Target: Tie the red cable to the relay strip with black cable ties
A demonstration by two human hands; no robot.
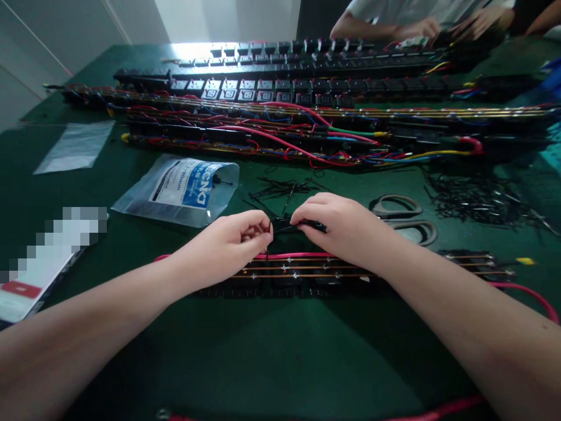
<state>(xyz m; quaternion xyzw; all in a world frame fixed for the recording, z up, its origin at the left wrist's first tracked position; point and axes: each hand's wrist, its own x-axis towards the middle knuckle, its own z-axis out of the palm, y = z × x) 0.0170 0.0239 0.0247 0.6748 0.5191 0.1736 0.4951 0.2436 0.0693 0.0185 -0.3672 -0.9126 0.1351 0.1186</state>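
My left hand (230,240) is closed in a pinch on the end of a thin black cable tie (281,227). From the other side, my right hand (342,225) pinches black cable-tie strands between thumb and fingers; how many it holds is hidden. Just below both hands lies a black strip assembly (287,279) with copper-coloured rods and a red wire (298,255) along its far edge. Loose cable ties (284,188) are scattered behind the hands. Scissors (397,207) rest beside my right hand, their blades mostly covered by it.
A clear printed bag (179,190) lies behind my left hand, and another plastic bag (76,146) farther left. Long wired assemblies (263,126) span the back. Black clippings (473,202) are heaped at right. A phone-like slab (52,257) lies left. Another person's hands (421,29) work across the table.
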